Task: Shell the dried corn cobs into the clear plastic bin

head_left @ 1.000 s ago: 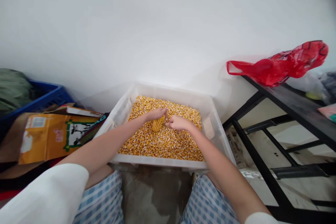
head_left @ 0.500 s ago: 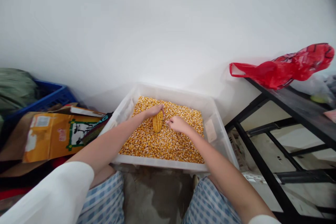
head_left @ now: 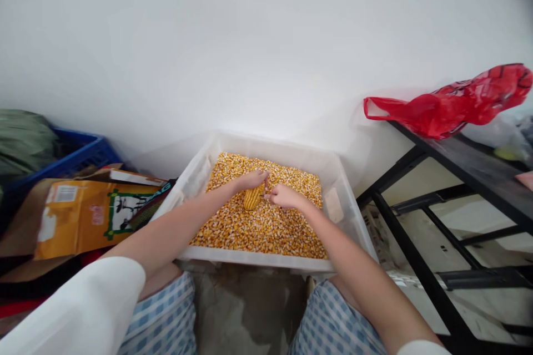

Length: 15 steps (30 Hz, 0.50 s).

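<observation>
My left hand [head_left: 254, 178] is closed around the upper end of a yellow corn cob [head_left: 251, 199], which still bears rows of kernels. The cob is tilted, its lower end close above the loose corn kernels [head_left: 258, 233]. Just to its right, my right hand [head_left: 283, 196] is closed in a pinch. From its fingertips a thin dark tool [head_left: 265, 194] points at the side of the cob; its exact kind is too small to make out. Both hands are over a translucent plastic bin [head_left: 254, 258] that holds the kernels.
At left lie an orange cardboard box [head_left: 83, 216] and a blue crate [head_left: 94, 150] with a dark green bag [head_left: 25, 141]. To the right stands a black metal-framed table [head_left: 410, 244], a red plastic bag [head_left: 449, 108] on top. A white wall [head_left: 266, 44] rises behind the bin.
My left hand has shifted slightly right and the cob leans more, its top toward my right hand. My right hand has moved a little to the right.
</observation>
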Motion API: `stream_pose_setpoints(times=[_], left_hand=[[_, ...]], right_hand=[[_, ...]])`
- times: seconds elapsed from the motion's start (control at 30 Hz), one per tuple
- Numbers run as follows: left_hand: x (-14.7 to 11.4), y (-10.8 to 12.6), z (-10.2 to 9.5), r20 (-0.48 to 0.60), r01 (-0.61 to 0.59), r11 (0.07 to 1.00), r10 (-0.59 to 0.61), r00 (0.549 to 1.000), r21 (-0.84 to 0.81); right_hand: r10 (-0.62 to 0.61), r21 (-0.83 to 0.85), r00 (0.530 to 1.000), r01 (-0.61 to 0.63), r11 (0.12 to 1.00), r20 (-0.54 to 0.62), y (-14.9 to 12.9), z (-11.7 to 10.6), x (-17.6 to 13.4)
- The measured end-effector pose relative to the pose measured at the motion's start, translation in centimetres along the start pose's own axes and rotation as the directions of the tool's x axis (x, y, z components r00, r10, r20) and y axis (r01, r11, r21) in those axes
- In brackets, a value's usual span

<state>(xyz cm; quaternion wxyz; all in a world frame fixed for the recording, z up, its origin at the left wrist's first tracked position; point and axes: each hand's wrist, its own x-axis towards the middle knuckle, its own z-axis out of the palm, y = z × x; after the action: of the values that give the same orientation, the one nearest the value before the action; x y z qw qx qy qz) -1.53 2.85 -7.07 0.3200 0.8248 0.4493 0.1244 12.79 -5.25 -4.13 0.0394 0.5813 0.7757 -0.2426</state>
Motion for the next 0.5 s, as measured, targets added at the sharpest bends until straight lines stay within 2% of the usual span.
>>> stream_pose_setpoints(times=[0.2, 0.33, 0.5], left_hand=[[-0.3, 1.0, 0.5, 0.128, -0.089, 0.996, 0.084, 0.988, 0.031], [-0.3, 0.9, 0.3, 0.106, -0.054, 0.998, 0.053, 0.993, 0.014], [0.0, -0.8, -0.5, 0.039, -0.052, 0.996, 0.055, 0.998, -0.073]], right_hand=[[-0.052, 0.041, 0.996, 0.049, 0.998, 0.071, 0.0, -0.6, -0.3], [-0.054, -0.002, 0.996, 0.055, 0.999, 0.064, 0.0, -0.6, -0.3], [-0.033, -0.080, 0.999, 0.033, 0.996, -0.003, 0.0, -0.2, -0.1]])
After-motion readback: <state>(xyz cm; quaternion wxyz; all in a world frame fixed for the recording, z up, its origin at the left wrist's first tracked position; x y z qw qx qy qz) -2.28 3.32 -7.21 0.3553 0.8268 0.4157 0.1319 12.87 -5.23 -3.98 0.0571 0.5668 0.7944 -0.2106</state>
